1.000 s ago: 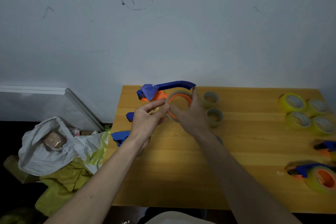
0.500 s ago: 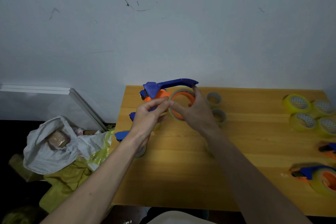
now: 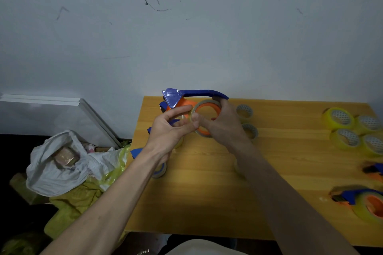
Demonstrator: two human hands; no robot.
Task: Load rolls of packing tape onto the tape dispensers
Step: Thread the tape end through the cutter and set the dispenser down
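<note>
1. Holding a blue-and-orange plastic handheld tape dispenser (image 3: 182,99) up over the far-left part of the pale wooden tabletop (image 3: 207,192), a person works a thin roll of clear packing tape (image 3: 206,118) that sits on the dispenser's orange hub.

2. Right hand (image 3: 223,126) grasps roll & hub, fingers curled over the top by the blue handle. Left hand (image 3: 172,130) pinches at the roll's left edge, thumb & fingertips together, prob. on the loose tape end, though the film itself is too clear to make out.

3. Vs. half a sec. ago: little change. Dispenser is at much the same height, roll already on hub; left fingers have closed in tighter at the roll's rim.

4. Meaning: seating looks done; step in hand is likely threading the tape toward the blade end.

5. Still to load: yellow-tinted tape rolls (image 3: 339,118) grouped at far right. A loaded blue-and-orange dispenser (image 3: 364,203) lies near right edge.
</note>
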